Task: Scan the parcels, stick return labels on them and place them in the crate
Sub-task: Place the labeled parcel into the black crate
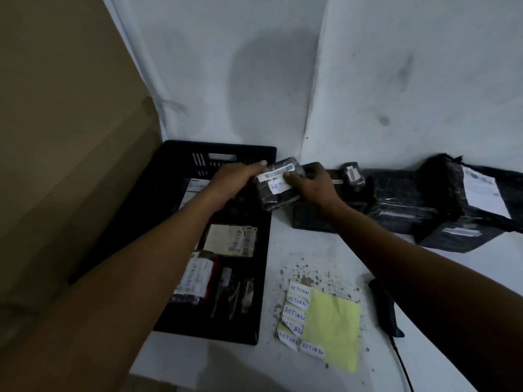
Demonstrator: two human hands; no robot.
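A small black-wrapped parcel (278, 190) with a barcode strip and a white return label sits between my hands, above the right rim of the black crate (263, 278). My left hand (235, 179) holds its left side. My right hand (311, 185) grips its right side, thumb on the label. Several labelled parcels (230, 240) lie inside the crate. A yellow sheet (331, 323) with several handwritten return labels (295, 314) lies on the white table. The black scanner (385, 306) lies to the sheet's right.
More black-wrapped parcels (402, 205) are piled at the back right against the white wall. A large brown cardboard sheet (70, 137) stands on the left, next to the crate. The scanner's cable (403, 366) runs toward the front edge.
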